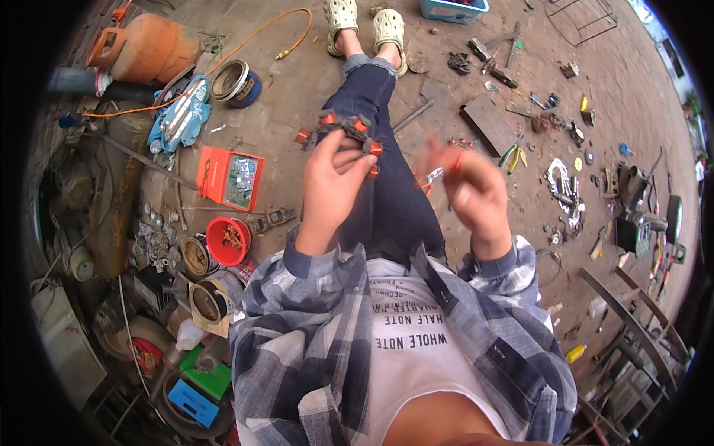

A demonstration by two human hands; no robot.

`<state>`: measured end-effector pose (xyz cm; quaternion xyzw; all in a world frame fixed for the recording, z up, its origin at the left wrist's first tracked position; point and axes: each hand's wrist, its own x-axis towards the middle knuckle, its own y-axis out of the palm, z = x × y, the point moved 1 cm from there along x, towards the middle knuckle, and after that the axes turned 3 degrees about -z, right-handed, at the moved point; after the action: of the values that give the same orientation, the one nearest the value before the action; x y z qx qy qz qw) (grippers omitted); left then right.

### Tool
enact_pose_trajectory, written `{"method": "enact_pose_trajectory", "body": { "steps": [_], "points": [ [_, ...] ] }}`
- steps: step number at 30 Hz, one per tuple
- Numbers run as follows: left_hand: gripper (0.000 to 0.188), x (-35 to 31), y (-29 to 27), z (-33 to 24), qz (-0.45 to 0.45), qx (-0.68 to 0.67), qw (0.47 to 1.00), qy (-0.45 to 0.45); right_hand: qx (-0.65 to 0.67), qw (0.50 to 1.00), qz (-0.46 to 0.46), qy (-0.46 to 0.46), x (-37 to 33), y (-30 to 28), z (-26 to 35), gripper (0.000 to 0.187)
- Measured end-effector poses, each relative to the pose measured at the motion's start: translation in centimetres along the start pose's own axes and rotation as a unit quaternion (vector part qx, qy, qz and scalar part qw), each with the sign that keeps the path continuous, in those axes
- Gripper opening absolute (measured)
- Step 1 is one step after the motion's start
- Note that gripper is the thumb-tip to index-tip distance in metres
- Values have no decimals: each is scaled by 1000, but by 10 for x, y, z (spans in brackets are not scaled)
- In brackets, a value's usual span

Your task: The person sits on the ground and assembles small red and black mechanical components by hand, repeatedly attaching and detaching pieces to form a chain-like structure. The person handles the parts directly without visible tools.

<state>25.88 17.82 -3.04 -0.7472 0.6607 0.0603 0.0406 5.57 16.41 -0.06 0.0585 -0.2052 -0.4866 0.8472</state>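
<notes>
My left hand point(332, 182) is raised over my legs, its thumb and fingers pinched on a dark wire harness with red-orange connectors point(360, 125). The harness spreads out above and beside my fingertips. To the right, my right hand point(476, 195) is curled, its fingertips smeared by motion. In it is a red-handled hand tool point(433, 175) with a silver metal part, too blurred to tell its exact kind. The tool and the harness are apart, with my jeans point(390, 208) between and below them.
On the left stand a red bowl point(227, 241) of small copper-coloured pieces, an open red box point(232, 179), several paint cans and an orange gas cylinder point(152, 49). Pliers point(512, 154), a hammer point(500, 73) and metal scraps lie on the right. A blue bin point(454, 10) stands far ahead.
</notes>
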Motion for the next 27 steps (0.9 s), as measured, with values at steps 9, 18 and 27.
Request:
{"method": "enact_pose_trajectory", "body": {
  "steps": [9, 18, 27],
  "points": [
    [35, -8, -7, -14, 84, -138, 987, -26, -558, 829, 34, -19, -4, -23, -34, 31],
    [30, -5, 5, 6, 49, -29, 998, -30, -204, 977, 57, 12, -6, -2, -2, 16],
    [35, -10, 1, -6, 83, -70, 994, -16, -508, 861, 20, 20, -13, 5, -37, 27]
  ]
}}
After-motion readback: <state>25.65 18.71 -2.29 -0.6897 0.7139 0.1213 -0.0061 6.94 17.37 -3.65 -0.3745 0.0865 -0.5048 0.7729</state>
